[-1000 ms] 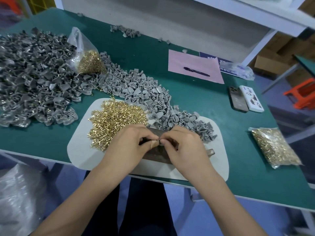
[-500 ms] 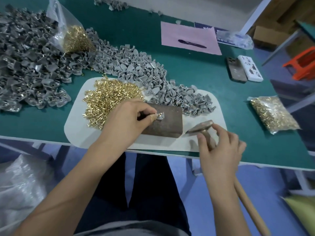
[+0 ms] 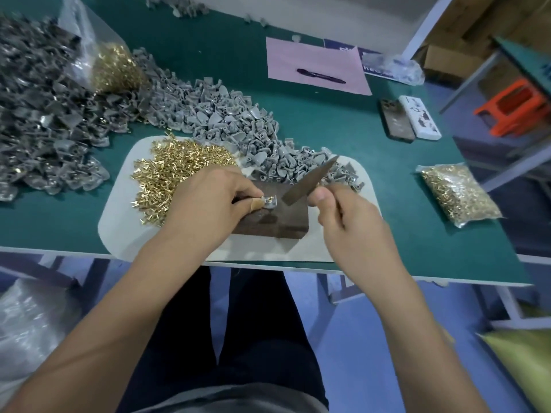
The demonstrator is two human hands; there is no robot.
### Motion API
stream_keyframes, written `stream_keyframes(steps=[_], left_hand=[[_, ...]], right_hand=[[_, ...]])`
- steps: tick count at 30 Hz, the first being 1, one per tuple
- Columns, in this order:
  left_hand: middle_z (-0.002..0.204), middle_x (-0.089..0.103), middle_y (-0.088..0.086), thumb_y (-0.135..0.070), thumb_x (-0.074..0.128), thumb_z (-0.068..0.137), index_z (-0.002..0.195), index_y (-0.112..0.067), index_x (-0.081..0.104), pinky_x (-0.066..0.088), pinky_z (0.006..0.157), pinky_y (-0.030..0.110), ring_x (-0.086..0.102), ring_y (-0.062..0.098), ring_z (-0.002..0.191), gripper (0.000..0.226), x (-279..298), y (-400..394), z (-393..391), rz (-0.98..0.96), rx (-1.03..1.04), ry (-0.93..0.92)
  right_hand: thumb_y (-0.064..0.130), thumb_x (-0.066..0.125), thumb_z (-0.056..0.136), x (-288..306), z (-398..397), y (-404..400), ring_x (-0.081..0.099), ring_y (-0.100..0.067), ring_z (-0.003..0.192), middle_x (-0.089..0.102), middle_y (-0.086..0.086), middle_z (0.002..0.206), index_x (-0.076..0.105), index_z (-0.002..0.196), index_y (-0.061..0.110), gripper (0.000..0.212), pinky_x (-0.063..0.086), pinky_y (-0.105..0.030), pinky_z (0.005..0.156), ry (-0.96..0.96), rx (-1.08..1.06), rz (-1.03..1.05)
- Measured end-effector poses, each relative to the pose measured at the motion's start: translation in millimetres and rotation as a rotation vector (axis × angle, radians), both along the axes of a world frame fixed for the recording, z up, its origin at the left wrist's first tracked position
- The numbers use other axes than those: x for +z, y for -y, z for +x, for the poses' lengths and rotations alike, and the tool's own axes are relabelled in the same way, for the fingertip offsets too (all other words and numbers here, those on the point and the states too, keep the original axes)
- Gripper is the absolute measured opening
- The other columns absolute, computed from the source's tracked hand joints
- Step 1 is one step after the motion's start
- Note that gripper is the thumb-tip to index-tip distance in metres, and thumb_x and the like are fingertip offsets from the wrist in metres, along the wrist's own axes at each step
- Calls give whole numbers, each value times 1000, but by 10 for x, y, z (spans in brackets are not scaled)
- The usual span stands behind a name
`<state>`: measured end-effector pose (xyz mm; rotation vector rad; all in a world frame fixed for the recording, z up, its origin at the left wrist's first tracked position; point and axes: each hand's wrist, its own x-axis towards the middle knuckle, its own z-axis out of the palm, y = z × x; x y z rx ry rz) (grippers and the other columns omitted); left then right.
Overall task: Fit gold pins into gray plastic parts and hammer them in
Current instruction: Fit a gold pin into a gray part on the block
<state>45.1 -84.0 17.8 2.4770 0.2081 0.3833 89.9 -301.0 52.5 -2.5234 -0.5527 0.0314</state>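
My left hand (image 3: 208, 201) pinches a small gray plastic part (image 3: 269, 201) with a gold pin in it, held down on a dark metal block (image 3: 277, 222). My right hand (image 3: 346, 216) grips a hammer, and the hammer head (image 3: 310, 181) hangs tilted just above and right of the part. A heap of loose gold pins (image 3: 179, 171) lies on the white mat (image 3: 119, 222) left of my left hand. Unfitted gray parts (image 3: 238, 129) are piled behind the block.
A big pile of darker gray parts (image 3: 38, 114) and an open bag of pins (image 3: 113, 67) fill the left. A sealed pin bag (image 3: 456, 192), two phones (image 3: 408, 117), pink paper (image 3: 316, 65) with a pen lie right. The table edge (image 3: 417, 272) is close.
My right hand took up the hammer from the mat and raised its head over the block. The left hand stayed pinching the part on the block. The camera moved closer.
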Motion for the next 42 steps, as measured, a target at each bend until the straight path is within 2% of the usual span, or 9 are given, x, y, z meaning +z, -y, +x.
stream_keyframes(steps=[9,14,17,22,27,32,35,39,42], left_hand=[[82,58,-21,-45,78,83,95,-39,78,48,71,31,56,9,87,13,46,-1,26,69,-4,-38],[82,58,-21,-43,79,82,94,-37,79,46,72,31,55,9,86,12,46,-5,11,53,-9,-26],[84,63,-19,-41,79,83,93,-37,79,49,72,32,57,10,86,11,50,16,3,64,-3,-16],[84,59,-23,-38,76,85,94,-37,76,47,72,33,51,7,89,9,-37,22,-47,-7,-12,33],[88,61,-19,-39,73,87,98,-38,73,47,70,36,48,9,92,11,-96,96,-95,-5,27,70],[94,60,-15,-40,70,90,100,-36,73,45,69,35,51,12,98,12,-101,113,-108,30,33,80],[96,62,-18,-42,66,92,99,-36,73,46,68,34,51,12,98,12,-99,117,-106,58,25,75],[93,65,-22,-44,70,88,95,-39,75,39,65,29,51,8,94,11,-95,110,-107,55,62,97],[92,65,-22,-45,70,87,96,-39,76,37,62,29,52,9,92,12,-88,102,-119,73,56,112]], right_hand=[[54,26,102,46,49,-255,62,-38,79,70,-4,81,58,111,31,41,43,-41,60,219,141,-196],[49,34,104,32,32,-245,60,-38,71,68,-1,76,59,107,29,32,44,-39,54,339,66,-12],[50,34,104,-48,-28,-252,60,-39,70,67,-4,73,62,108,29,34,34,-36,53,273,134,-105],[62,25,99,-29,35,-209,58,-39,69,65,-1,70,58,108,33,45,38,-36,52,265,145,-117],[62,24,99,-44,18,-201,56,-41,65,59,-4,63,50,101,30,42,32,-36,52,248,168,-145],[60,20,99,16,52,-172,56,-35,69,43,10,61,33,91,33,31,32,-39,56,174,266,-221],[58,26,101,127,67,-159,56,-31,67,50,8,64,43,97,33,30,36,-37,55,286,251,-210],[53,32,105,238,124,-100,49,-13,57,50,10,61,56,104,30,34,34,-28,51,329,133,99],[51,31,106,148,45,-139,56,-26,65,58,3,67,56,108,29,34,42,-39,56,251,173,-56]])
